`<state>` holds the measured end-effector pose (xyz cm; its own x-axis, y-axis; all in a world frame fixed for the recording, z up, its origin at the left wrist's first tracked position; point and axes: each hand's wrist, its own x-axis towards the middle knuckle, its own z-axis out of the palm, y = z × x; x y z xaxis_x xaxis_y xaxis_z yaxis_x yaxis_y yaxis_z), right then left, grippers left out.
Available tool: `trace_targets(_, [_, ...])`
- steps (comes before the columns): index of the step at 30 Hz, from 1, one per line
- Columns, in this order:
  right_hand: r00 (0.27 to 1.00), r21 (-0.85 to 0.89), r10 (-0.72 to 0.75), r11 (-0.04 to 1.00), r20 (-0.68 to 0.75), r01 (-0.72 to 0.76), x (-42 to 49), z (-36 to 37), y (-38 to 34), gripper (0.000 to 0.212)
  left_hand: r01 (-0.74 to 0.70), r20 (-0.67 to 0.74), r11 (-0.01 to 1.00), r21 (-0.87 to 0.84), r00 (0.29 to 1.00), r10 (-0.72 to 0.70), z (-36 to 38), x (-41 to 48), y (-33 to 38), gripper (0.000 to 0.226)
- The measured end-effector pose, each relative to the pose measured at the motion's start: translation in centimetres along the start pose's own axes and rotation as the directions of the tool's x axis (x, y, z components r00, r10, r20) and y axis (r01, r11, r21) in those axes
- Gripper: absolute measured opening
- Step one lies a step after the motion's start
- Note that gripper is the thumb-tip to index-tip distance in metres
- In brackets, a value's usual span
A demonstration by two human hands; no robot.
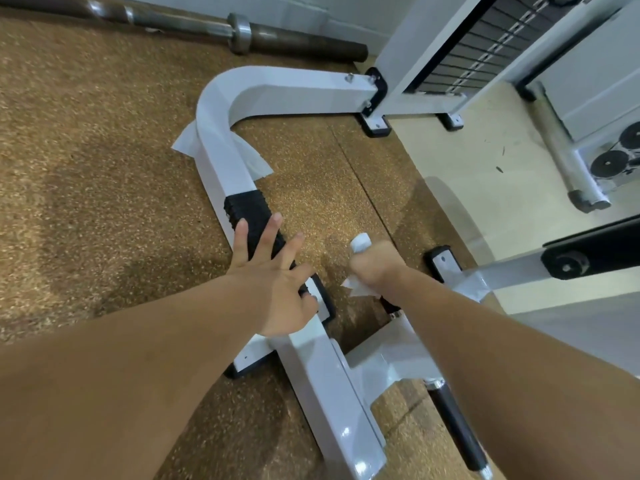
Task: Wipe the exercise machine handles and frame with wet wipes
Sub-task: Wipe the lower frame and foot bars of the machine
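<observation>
Floor left of the frame lies open up to the barbell by the wall. Inside the frame's bend a strip of floor runs between the left hand, flat on the grip, and the right hand gripping a wipe; a foot and crossbar close it on the right

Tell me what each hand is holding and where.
Right hand holds a wet wipe by its middle, ends poking out. Left hand rests open on the black handle, holding nothing.
</observation>
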<state>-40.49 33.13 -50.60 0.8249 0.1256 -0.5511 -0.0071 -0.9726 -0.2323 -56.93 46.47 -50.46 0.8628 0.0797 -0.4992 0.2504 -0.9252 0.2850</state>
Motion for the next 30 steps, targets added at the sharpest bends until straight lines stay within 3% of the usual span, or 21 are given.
trace_targets(3, [0.917, 0.171, 0.107, 0.968, 0.384, -0.185, 0.1, -1.9, -0.1, 0.009, 0.002, 0.01, 1.0, -0.001, 1.0, -0.002, -0.1, -0.1, 0.1, 0.06])
trace_targets(5, [0.882, 0.218, 0.113, 0.947, 0.458, -0.235, 0.2, -2.2, 0.1, 0.013, 0.009, 0.001, 1.0, 0.007, 1.0, -0.009, -0.1, -0.1, 0.1, 0.06])
trace_targets(7, [0.935, 0.194, 0.102, 0.965, 0.338, -0.176, 0.1, -1.5, -0.1, 0.019, 0.006, 0.009, 1.0, 0.022, 1.0, -0.007, -0.1, 0.1, 0.0, 0.06])
trace_targets(9, [0.999, 0.053, 0.03, 0.998, 0.014, -0.03, -0.5, -0.1, 0.1, 0.028, -0.001, 0.009, 1.0, 0.018, 1.0, 0.0, -0.1, 0.1, 0.0, 0.06])
trace_targets(11, [0.95, -0.226, -0.124, 0.972, -0.286, 0.059, -1.6, 1.6, 0.5, 0.021, 0.0, -0.003, 1.0, 0.022, 1.0, 0.0, -0.2, 0.0, 0.0, 0.058])
trace_targets(13, [0.884, -0.398, -0.251, 0.914, -0.394, 0.083, -2.4, 2.6, 1.2, 0.018, 0.0, 0.004, 0.999, 0.032, 1.0, 0.0, -0.2, -0.1, 0.2, 0.058])
trace_targets(17, [0.908, -0.369, -0.302, 0.911, -0.292, 0.185, -2.3, 2.0, 1.6, 0.036, -0.001, 0.037, 0.999, 0.052, 0.999, -0.001, -0.5, -0.4, 0.1, 0.058])
trace_targets(21, [0.928, 0.035, -0.228, 0.968, -0.294, 0.249, -2.9, 1.2, 1.7, 0.057, -0.023, 0.043, 0.996, 0.084, 0.999, 0.019, -0.6, -0.7, -0.4, 0.056])
trace_targets(23, [0.946, 0.129, -0.093, 0.982, -0.312, 0.139, -3.0, 0.7, 1.2, 0.056, -0.03, 0.063, 0.996, 0.081, 0.998, 0.025, -0.6, -0.8, -0.7, 0.056])
trace_targets(27, [0.923, 0.118, 0.191, 0.98, -0.335, -0.16, -2.6, -1.8, 1.9, 0.043, -0.036, 0.081, 0.993, 0.114, 0.996, 0.027, -0.8, -0.9, -0.9, 0.06])
trace_targets(30, [0.878, 0.078, 0.185, 0.983, -0.441, -0.168, -3.5, -2.5, 2.6, 0.048, -0.037, 0.099, 0.993, 0.111, 0.995, 0.026, -1.0, -1.0, -1.0, 0.061])
